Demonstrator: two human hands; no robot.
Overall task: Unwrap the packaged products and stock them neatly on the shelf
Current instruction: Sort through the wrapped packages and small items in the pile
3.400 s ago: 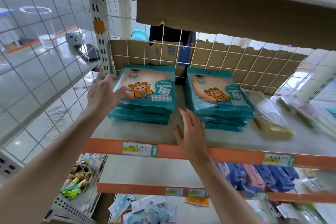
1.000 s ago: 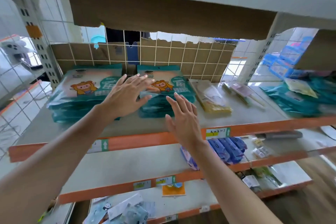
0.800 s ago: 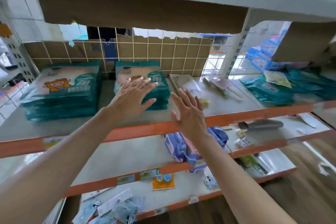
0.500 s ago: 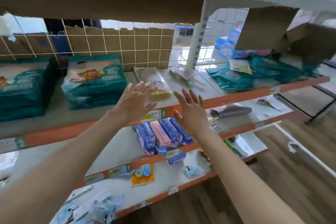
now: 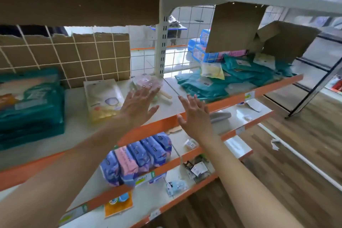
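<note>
Left hand (image 5: 138,106) and right hand (image 5: 196,115) hover empty, fingers spread wide, over the shelf's (image 5: 77,131) front edge, probably reaching for the jumbled teal packs (image 5: 201,87).

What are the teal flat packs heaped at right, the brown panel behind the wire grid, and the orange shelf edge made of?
Teal flat packs: likely plastic film, glossy; they crease and glint.
Brown panel: cardboard, matte, with a torn ragged top edge.
Orange shelf edge: probably painted metal, smooth; material unconfirmed.
</note>
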